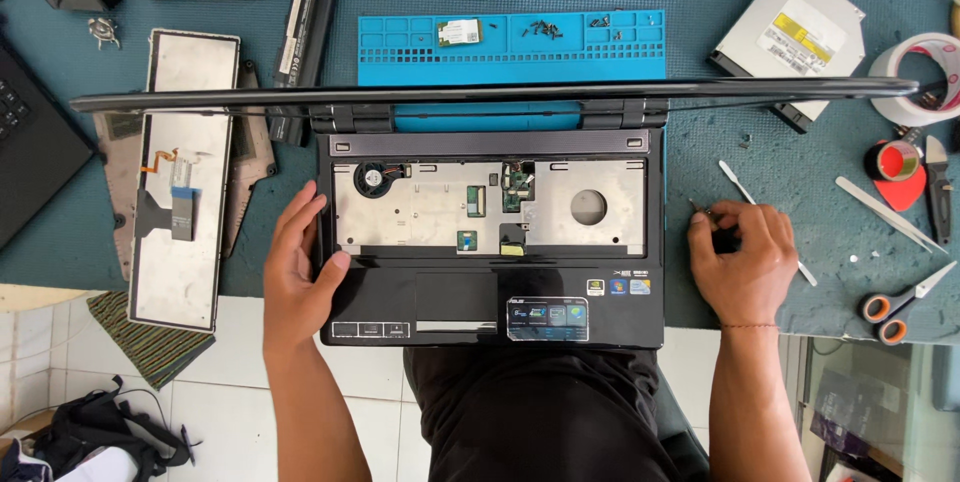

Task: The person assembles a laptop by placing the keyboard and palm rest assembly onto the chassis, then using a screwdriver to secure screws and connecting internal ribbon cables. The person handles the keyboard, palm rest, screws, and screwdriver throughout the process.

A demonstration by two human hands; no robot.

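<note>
Two hands — left hand on one laptop, right hand gripping one screwdriver

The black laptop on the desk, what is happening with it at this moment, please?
A person sits at a blue-grey desk mat with an opened black laptop whose keyboard is removed, so the bare metal tray and a small fan show. The left hand rests on the laptop's left edge. The right hand lies on the mat beside it, pinching a small dark tool. The detached keyboard lies face down at the left, and small screws sit in a blue plastic tray behind the lid.
</note>
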